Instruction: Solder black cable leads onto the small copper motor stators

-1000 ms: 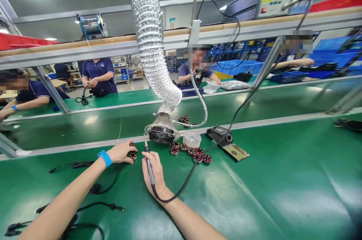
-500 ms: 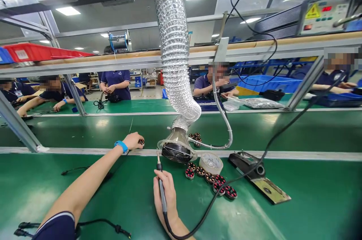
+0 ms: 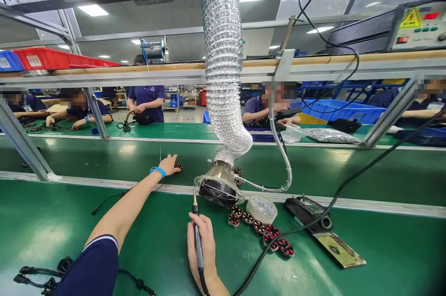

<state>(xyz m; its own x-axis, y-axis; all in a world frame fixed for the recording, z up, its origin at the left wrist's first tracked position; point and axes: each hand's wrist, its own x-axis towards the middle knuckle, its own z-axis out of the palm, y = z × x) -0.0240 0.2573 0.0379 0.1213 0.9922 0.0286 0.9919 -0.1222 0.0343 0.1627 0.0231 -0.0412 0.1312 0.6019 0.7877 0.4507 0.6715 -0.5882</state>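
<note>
My right hand (image 3: 204, 245) is closed around the grey-and-black handle of a soldering iron (image 3: 198, 235), its tip pointing up and away, just left of the fume extraction hood (image 3: 219, 189). My left arm stretches forward over the metal strip. At its end my left hand (image 3: 169, 165), with a blue wristband (image 3: 158, 171), has its fingers about a small round motor stator (image 3: 178, 166) above the far green surface. Part of that stator is hidden by the fingers. Several more stators (image 3: 259, 227) with red and copper windings lie on the green bench, right of the iron.
A roll of clear tape (image 3: 262, 208) sits behind the stators. Right of it lies a soldering iron stand (image 3: 308, 214) with a yellowish tray. The iron's black cable (image 3: 296, 229) crosses the bench. Black connector leads (image 3: 38, 275) lie at lower left. Co-workers sit across the bench.
My left hand has moved a little farther forward and right with the stator. My right hand holds the iron almost where it was. The view has shifted slightly.
</note>
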